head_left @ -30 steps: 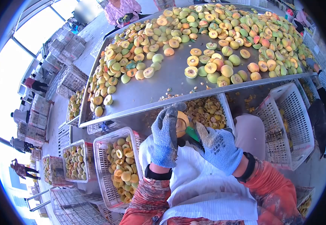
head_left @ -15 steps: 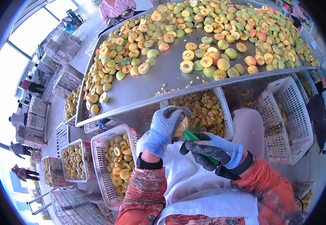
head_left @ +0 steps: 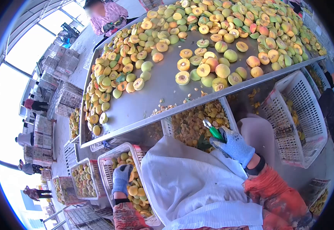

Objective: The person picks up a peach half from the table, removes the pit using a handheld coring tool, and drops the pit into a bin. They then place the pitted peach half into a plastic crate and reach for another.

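Note:
My right hand (head_left: pixel 236 147), in a blue-grey glove with a dark palm, is closed around a green-handled tool (head_left: pixel 215 132). Its short metal tip points up and left, over a crate of fruit scraps (head_left: pixel 233 115) below the table edge. My left hand (head_left: pixel 121 179), gloved the same way, is down at a white crate (head_left: pixel 137 153) of halved apricots (head_left: pixel 136 190) on my left. Its fingers are partly hidden, and whether they hold a piece of fruit is unclear. A pale apron (head_left: pixel 190 180) covers my lap.
A metal table (head_left: pixel 155 96) before me bears many whole and halved apricots (head_left: pixel 222 71), with stone bits near its edge. Another white crate (head_left: pixel 295 119) stands tilted at right. More filled crates (head_left: pixel 84 178) are at left. A person in pink (head_left: pixel 107 17) is across the table.
My left hand has moved from the tool, where it held an apricot piece, down left to the crate. My right hand has shifted right and up, still gripping the tool. The view has turned slightly.

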A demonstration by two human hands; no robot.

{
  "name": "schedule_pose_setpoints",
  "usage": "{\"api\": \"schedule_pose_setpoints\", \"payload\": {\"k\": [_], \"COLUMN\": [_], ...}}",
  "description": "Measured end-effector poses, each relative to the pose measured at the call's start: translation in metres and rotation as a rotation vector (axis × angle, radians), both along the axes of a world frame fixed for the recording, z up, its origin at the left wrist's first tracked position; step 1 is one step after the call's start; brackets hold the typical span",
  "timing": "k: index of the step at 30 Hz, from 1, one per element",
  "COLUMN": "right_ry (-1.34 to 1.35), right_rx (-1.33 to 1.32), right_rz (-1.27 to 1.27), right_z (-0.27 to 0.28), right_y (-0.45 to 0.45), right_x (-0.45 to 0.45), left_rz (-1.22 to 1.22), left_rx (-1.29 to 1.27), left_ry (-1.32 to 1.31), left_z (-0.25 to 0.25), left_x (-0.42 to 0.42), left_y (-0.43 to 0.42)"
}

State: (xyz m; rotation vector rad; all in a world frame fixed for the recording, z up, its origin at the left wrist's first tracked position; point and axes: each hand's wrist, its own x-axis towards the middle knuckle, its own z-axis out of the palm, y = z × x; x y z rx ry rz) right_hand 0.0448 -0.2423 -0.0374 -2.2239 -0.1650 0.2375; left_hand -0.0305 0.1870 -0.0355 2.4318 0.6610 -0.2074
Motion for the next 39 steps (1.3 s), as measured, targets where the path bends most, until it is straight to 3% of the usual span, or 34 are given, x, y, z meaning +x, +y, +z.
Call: {"api": "schedule_pose_setpoints", "payload": {"k": [1,2,4,5,6,7,8,9,11,12,13,15,18,21,23,24,26,28,30,32,37,39], "right_ry": [0.007,0.057,0.046,0.047,0.098,0.147,0.147,0.146,0.099,0.193,0.197,0.104,0.212,0.379,0.187,-0.043,-0.145,-0.463,-0.525,-0.683,-0.662,-0.657], "right_rx": [0.012,0.111,0.199,0.205,0.274,0.343,0.366,0.373,0.357,0.366,0.366,0.369,0.423,0.466,0.391,0.282,0.182,0.011,-0.084,-0.341,-0.428,-0.457], "right_rz": [-0.004,-0.003,0.006,0.006,0.036,0.062,0.079,0.061,0.042,0.046,0.025,0.006,-0.024,-0.032,-0.03,-0.011,0.031,0.057,0.108,0.164,0.261,0.279], "right_z": [-0.001,0.0,0.001,0.0,0.0,-0.001,-0.002,-0.001,0.005,0.009,0.01,0.009,0.005,0.016,0.02,0.017,0.031,0.032,0.047,0.062,0.073,0.073], "right_y": [-0.001,-0.002,0.0,0.001,0.0,0.0,-0.001,-0.003,-0.009,-0.014,-0.019,-0.025,-0.033,-0.029,-0.022,-0.016,-0.002,0.013,0.026,0.033,0.045,0.049], "right_x": [0.003,0.006,0.012,0.015,0.018,0.019,0.02,0.021,0.022,0.025,0.027,0.027,0.029,0.033,0.027,0.023,0.018,0.01,0.003,-0.008,-0.032,-0.04], "left_rz": [-0.149,-0.08,0.086,-0.051,0.118,0.073,0.111,0.064,-0.101,-0.093,-0.198,-0.317,-0.385,-0.43,0.073,0.08,0.038,0.063,0.1,0.054,0.061,-0.056], "left_rx": [0.383,0.28,-0.043,-0.045,-0.319,-0.435,-0.422,-0.468,-0.21,-0.059,0.101,0.037,0.107,0.07,-1.059,-1.06,-1.597,-1.61,-1.635,-1.525,-1.511,-1.44], "left_ry": [0.29,0.11,-0.158,-0.348,-0.319,-0.41,-0.26,-0.277,-0.377,-0.28,-0.338,-0.156,-0.226,-0.275,-0.272,-0.289,-0.158,-0.158,-0.168,-0.225,-0.385,-0.401], "left_z": [0.003,-0.01,0.026,0.02,0.015,0.016,0.035,0.031,-0.006,0.0,-0.038,-0.031,-0.038,-0.007,0.017,0.024,0.036,0.039,0.042,0.048,0.071,0.077], "left_x": [-0.008,-0.009,0.037,0.072,0.106,0.147,0.186,0.222,0.293,0.312,0.341,0.344,0.323,0.281,0.244,0.226,0.188,0.154,0.122,0.094,0.055,0.047], "left_y": [0.01,0.027,-0.021,-0.021,-0.031,-0.058,-0.097,-0.123,-0.155,-0.192,-0.192,-0.238,-0.253,-0.242,-0.231,-0.221,-0.2,-0.196,-0.202,-0.203,-0.208,-0.205]}}
